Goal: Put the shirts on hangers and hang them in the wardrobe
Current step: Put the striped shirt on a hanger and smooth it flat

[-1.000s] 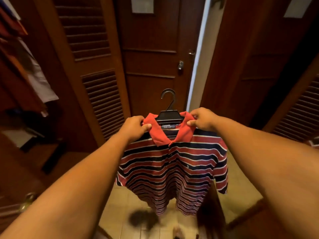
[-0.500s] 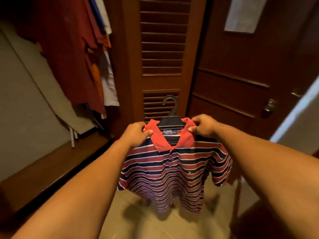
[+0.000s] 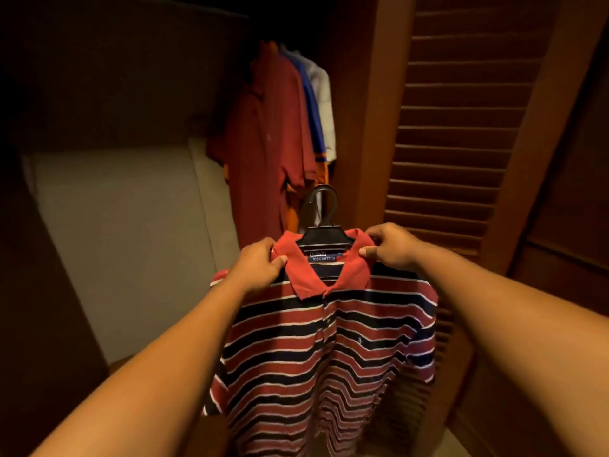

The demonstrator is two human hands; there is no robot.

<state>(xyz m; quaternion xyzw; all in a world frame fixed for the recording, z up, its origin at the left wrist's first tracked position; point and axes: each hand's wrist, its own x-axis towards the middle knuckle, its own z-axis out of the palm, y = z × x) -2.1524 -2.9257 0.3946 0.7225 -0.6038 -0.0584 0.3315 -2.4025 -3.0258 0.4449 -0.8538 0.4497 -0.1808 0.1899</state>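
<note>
Both hands, left hand (image 3: 260,263) and right hand (image 3: 390,247), pinch striped shirt (image 3: 326,351) (hangered); wardrobe (image 3: 125,209) holds perhaps four shirts (image 3: 280,127).

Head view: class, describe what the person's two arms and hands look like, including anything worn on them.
Both forearms are bare, with no sleeves in sight. The left hand and right hand wear no gloves, and no rings, watch or bracelets are visible.

Cotton shirt (image 3: 326,351) (matt knit) — glossy plastic hanger (image 3: 324,237), wooden door (image 3: 454,127).

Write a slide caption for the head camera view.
Both hands, left and right, hold a striped polo on a black hanger before the wardrobe's hanging shirts.
</note>
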